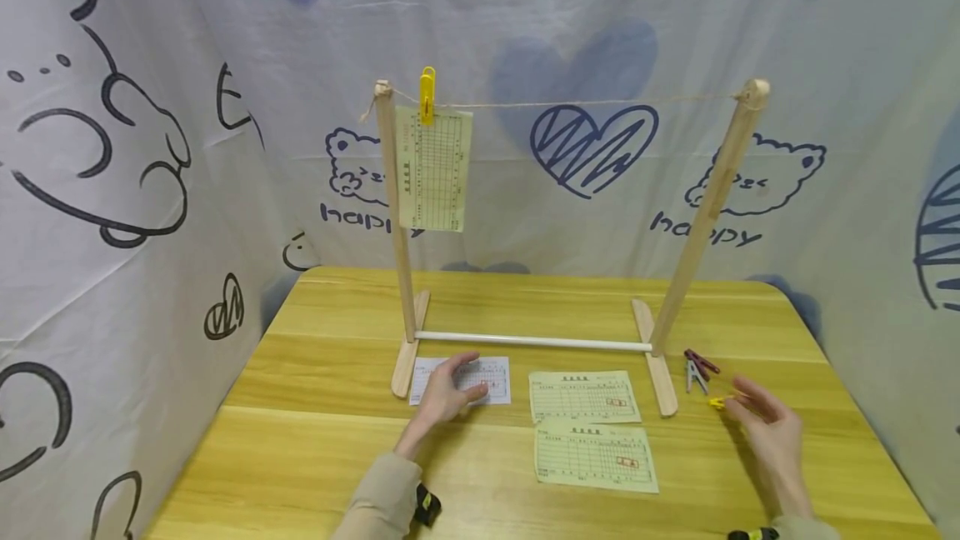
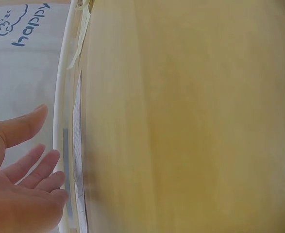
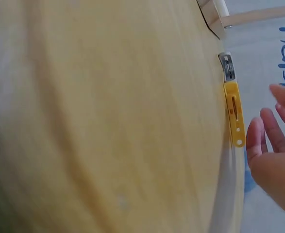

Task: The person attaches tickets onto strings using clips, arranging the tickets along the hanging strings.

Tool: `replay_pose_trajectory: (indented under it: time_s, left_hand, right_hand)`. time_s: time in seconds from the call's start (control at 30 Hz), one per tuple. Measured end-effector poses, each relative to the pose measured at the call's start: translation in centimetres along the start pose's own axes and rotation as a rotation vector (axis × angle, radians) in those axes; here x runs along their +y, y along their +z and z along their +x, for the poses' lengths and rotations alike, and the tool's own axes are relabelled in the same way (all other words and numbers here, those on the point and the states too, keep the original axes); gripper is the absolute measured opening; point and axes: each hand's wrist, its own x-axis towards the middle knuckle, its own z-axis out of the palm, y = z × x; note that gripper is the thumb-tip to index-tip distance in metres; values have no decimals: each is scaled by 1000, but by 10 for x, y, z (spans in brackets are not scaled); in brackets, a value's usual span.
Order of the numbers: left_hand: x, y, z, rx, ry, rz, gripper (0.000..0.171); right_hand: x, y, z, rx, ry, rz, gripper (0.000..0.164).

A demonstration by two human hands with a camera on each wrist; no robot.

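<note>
My left hand [image 1: 447, 392] hovers over a white printed slip [image 1: 500, 370], its thumb apart from its loosely bent fingers. Part of that slip is hidden under the hand in the head view. The left wrist view shows nothing between thumb and fingers [image 2: 44, 169]. At the right, my right hand [image 1: 772, 433] reaches beside a yellow clothespin [image 3: 233, 114] that lies on the table. In the right wrist view its curved fingers stay just off the clothespin's end. A grey clothespin [image 1: 695, 377] and a dark red clothespin [image 1: 702, 360] lie just beyond.
A wooden stand holds a string [image 1: 555, 105] between two posts [image 1: 708, 215]. Near its left end, a yellow clothespin [image 1: 427, 97] hangs a yellowish slip [image 1: 435, 182]. Two more yellowish slips [image 1: 577, 402] lie before the white crossbar [image 1: 532, 341]. Printed cloth surrounds the table.
</note>
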Motion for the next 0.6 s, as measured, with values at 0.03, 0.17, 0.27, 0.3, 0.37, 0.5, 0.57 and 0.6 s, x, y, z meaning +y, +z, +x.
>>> replay_pose_trajectory:
  time_s: [0.03, 0.17, 0.27, 0.3, 0.37, 0.5, 0.57, 0.6]
  left_hand:
    - [0, 0, 0, -3, -1, -4, 55]
    - [0, 0, 0, -11, -5, -18, 55]
    - [0, 0, 0, -20, -5, -23, 55]
    - [0, -1, 0, -23, -7, -24, 56]
    - [-1, -1, 0, -28, -12, -26, 57]
    - [-2, -2, 0, -39, -24, -34, 60]
    - [-3, -1, 1, -46, -31, -38, 61]
    - [-3, -1, 1, -51, -34, -34, 62]
  right_hand:
    - [1, -1, 1, 16, 18, -16, 35]
    - [4, -6, 3, 59, 49, -152, 44]
    - [6, -8, 4, 68, 50, -219, 51]
    - [7, -8, 4, 67, 48, -235, 52]
    - [8, -8, 4, 61, 46, -254, 54]
    - [11, -9, 4, 50, 36, -323, 54]
    - [12, -9, 4, 50, 36, -340, 52]
    - [13, -9, 5, 49, 34, -348, 52]
